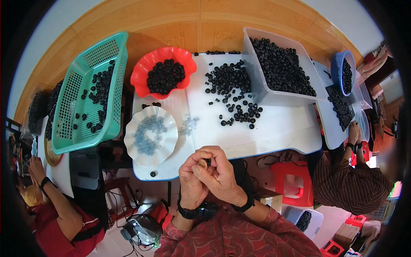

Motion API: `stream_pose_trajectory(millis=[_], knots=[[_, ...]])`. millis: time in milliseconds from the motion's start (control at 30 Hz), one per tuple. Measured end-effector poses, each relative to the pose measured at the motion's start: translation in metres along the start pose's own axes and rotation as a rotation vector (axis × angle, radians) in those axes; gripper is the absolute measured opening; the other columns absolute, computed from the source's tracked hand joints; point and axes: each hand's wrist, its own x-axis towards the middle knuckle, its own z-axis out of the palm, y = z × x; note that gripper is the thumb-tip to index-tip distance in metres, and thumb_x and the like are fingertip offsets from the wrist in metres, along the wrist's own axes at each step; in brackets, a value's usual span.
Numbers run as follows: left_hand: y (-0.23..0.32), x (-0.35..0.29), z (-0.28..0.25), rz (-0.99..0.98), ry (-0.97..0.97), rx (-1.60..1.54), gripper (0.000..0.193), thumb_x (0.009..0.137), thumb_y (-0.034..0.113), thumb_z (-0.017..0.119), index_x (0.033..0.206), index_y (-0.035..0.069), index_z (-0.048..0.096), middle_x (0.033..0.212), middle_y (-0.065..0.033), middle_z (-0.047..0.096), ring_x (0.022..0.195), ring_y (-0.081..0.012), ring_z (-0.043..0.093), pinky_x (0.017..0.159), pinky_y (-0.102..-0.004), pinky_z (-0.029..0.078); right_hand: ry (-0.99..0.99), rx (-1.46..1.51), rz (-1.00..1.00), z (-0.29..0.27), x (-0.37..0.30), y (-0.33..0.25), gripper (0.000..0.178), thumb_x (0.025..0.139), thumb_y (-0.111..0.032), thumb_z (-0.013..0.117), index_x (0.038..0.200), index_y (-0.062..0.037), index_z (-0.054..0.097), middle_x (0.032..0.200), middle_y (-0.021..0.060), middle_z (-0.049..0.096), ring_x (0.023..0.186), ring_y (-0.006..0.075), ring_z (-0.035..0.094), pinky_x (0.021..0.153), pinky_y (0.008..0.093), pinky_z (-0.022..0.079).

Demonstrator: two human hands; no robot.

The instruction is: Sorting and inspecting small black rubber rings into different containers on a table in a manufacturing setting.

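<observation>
Close to my body, at the table's front edge, my hands meet with curled fingers. A small black round part [207, 161] shows between the fingertips, pinched by my left hand [193, 182] and my right hand [220, 176] together. Much of it is hidden by the fingers. Just beyond my left hand stands a white wavy-rimmed plate [166, 159] of small clear-bluish pieces [147, 139]. More such pieces lie beside it on the white table [205, 141]. A heap of loose black parts [231, 81] spreads farther back, next to a red wavy-rimmed bowl [139, 68] of similar parts.
A translucent bin [278, 99] full of black parts stands at the back right. At left is a green basket [64, 111]. One black piece [153, 174] lies by the front edge. Co-workers sit at left [64, 218] and right [351, 184]. A red stool [292, 182] stands below.
</observation>
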Motion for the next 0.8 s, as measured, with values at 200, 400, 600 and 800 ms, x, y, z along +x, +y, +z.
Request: stream_pose_trajectory(millis=[200,400,600,800], knots=[[0.001,0.005,-0.010,-0.105,-0.103,-0.203,0.034,0.096,0.026,0.061,0.114,-0.002,0.060,0.095,-0.0084,0.060,0.080,-0.0135,0.057,0.069,-0.0276,0.052,-0.036,-0.089,0.059,-0.005,-0.003,-0.007,0.055,0.084,-0.016,0.075,0.127,0.0002,0.044,0.098,0.0066,0.055,0.078,0.0115,0.053,0.070,0.0245,0.047],[-0.003,0.004,-0.017,-0.080,-0.157,-0.290,0.032,0.097,0.022,0.058,0.119,-0.002,0.059,0.097,-0.0111,0.062,0.081,-0.0159,0.059,0.070,-0.0288,0.054,0.004,-0.151,-0.008,-0.004,-0.008,-0.003,0.064,0.083,-0.014,0.075,0.135,0.0025,0.041,0.105,0.0119,0.056,0.086,0.0155,0.056,0.075,0.0270,0.048],[0.000,0.006,-0.021,-0.062,-0.043,-0.161,0.022,0.097,0.014,0.058,0.114,-0.001,0.061,0.096,-0.0084,0.064,0.082,-0.0137,0.061,0.073,-0.0271,0.052,0.014,-0.223,-0.184,-0.014,0.001,-0.007,0.037,0.088,-0.006,0.065,0.124,-0.0012,0.058,0.117,0.0169,0.056,0.100,0.0254,0.060,0.085,0.0312,0.049],[-0.006,0.005,-0.030,-0.136,-0.087,-0.207,0.016,0.095,0.010,0.061,0.106,-0.001,0.065,0.087,-0.0048,0.065,0.074,-0.0111,0.059,0.067,-0.0255,0.052,0.004,0.006,0.048,-0.018,-0.004,-0.002,0.020,0.093,-0.003,0.059,0.111,-0.0025,0.066,0.114,0.0106,0.058,0.087,0.0157,0.061,0.075,0.0247,0.050]])
